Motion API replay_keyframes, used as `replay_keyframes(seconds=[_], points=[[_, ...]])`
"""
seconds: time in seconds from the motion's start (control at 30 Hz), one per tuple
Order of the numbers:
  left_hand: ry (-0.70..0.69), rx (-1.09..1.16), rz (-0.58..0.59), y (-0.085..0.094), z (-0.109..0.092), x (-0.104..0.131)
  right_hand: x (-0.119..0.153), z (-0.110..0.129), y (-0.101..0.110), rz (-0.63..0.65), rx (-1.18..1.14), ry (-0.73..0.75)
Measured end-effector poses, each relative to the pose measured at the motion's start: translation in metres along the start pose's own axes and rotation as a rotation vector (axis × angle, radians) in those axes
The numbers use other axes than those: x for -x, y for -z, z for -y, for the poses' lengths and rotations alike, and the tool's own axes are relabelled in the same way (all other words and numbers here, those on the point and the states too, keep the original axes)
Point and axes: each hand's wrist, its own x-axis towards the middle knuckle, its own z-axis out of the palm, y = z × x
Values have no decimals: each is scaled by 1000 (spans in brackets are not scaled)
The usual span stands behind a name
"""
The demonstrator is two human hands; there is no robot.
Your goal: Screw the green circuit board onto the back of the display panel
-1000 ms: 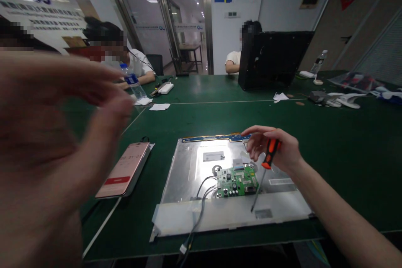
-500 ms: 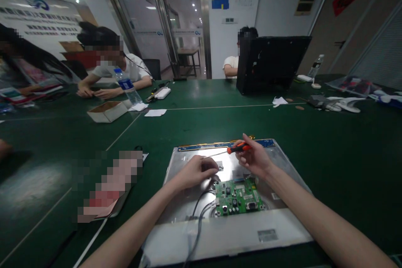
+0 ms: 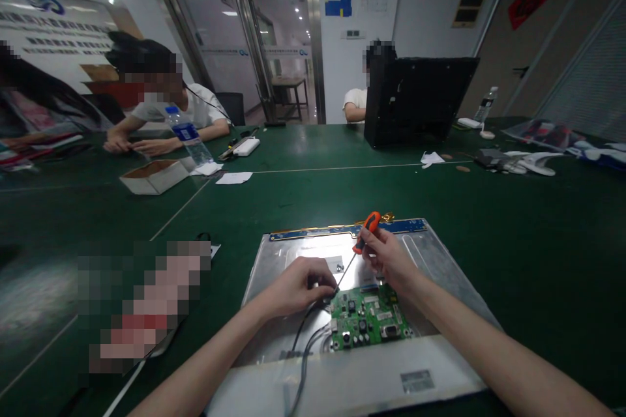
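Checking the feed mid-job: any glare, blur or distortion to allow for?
In the head view, glare whitens the metal panel near the screwdriver; same head view, pixel blocks cover a pinkish item at left, and the picture's left edge looks soft and stretched.

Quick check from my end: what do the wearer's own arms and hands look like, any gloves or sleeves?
The left hand and right hand are ungloved. The left forearm and right forearm are bare where visible: no sleeve, watch or bracelet. Some fingers are hidden, so rings can't be ruled out.
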Motion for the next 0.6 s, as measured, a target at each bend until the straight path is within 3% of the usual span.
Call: replay_keyframes(seconds=[0.3,0.6], points=[[-2,59,-12,0,4,-1,3,8,-5,5,129,126],[52,148,10,-2,9,0,5,21,-40,91,198,282]])
